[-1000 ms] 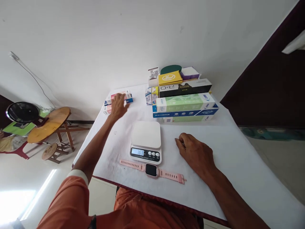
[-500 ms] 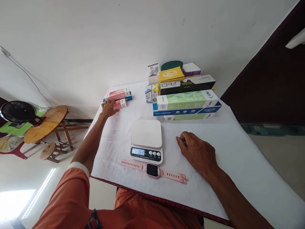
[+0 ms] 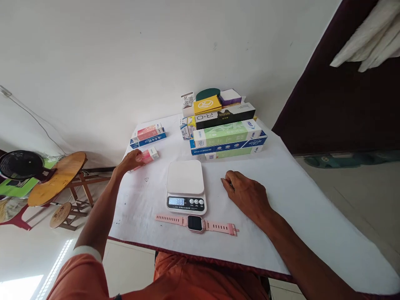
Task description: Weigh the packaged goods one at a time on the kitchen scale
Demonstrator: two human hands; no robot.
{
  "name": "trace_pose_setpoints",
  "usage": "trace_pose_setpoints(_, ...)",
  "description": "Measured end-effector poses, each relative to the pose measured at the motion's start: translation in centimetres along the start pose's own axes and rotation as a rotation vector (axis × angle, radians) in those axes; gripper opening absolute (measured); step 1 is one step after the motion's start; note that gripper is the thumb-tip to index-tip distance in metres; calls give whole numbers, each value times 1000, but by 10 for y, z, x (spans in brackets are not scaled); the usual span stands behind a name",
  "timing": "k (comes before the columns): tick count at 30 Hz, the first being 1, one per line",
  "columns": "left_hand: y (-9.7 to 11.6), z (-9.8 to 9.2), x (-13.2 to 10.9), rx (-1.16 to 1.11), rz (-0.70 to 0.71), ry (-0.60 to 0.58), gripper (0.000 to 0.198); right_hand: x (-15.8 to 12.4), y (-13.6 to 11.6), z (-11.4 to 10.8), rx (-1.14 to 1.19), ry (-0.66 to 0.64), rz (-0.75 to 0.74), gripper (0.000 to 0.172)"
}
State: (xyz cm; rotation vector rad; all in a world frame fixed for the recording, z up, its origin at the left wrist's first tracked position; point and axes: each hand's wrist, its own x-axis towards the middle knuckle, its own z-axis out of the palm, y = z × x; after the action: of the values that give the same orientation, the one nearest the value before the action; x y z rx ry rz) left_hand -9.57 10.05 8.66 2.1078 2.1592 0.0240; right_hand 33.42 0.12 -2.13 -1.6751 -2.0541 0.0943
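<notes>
My left hand (image 3: 131, 161) is closed around the left part of a small pink and white box (image 3: 149, 156) at the table's left side. Behind it, a pink box (image 3: 146, 131) lies on a blue box (image 3: 148, 140). Nearer the middle is a white kitchen scale (image 3: 185, 177) with a bare platform; its display reads 363. A pink smartwatch (image 3: 195, 223) lies with its strap spread flat in front of the scale. To the right of the scale, my right hand (image 3: 245, 191) rests on the tablecloth with curled fingers; nothing shows in them.
Stacked long boxes (image 3: 228, 133), green, blue and black, stand toward the back with a yellow box (image 3: 207, 105) and a dark green round lid (image 3: 208, 93). On the left are a black fan (image 3: 21, 165) on a wooden table (image 3: 62, 177) and a stool (image 3: 61, 214).
My left hand has drawn the small pink box toward me, away from the pink and blue boxes. The view has shifted a little; my right hand stays beside the scale.
</notes>
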Motion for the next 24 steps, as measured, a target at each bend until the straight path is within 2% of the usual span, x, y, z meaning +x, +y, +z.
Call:
trace_pose_setpoints(3, 7, -8, -28, -81, 54, 23, 45, 0, -2, -2, -12, -26, 14, 26)
trace_pose_setpoints(5, 20, -16, -45, -158, 119, 50, 48, 1, -3, -3, -24, -45, 30, 24)
trace_pose_setpoints(10, 83, -27, -76, -222, 389, 49, 52, 3, -6, -5, -27, -82, 55, 22)
trace_pose_setpoints(13, 123, -20, -83, -157, 524, -26, 53, 2, -7, -7, -21, -101, 54, 23)
trace_pose_setpoints(16, 148, -8, -83, -41, 557, -91, 52, 2, -8, -10, -23, -109, 42, 24)
trace_pose_setpoints(19, 156, -1, -81, 5, 559, -107, 53, 2, -8, -13, -37, -123, 31, 24)
trace_pose_setpoints(22, 153, 0, -80, 8, 561, -88, 68, 4, -8, -14, -43, -136, 29, 22)
trace_pose_setpoints(24, 150, -1, -81, 26, 544, -80, 67, 4, -8, -15, -49, -142, 29, 21)
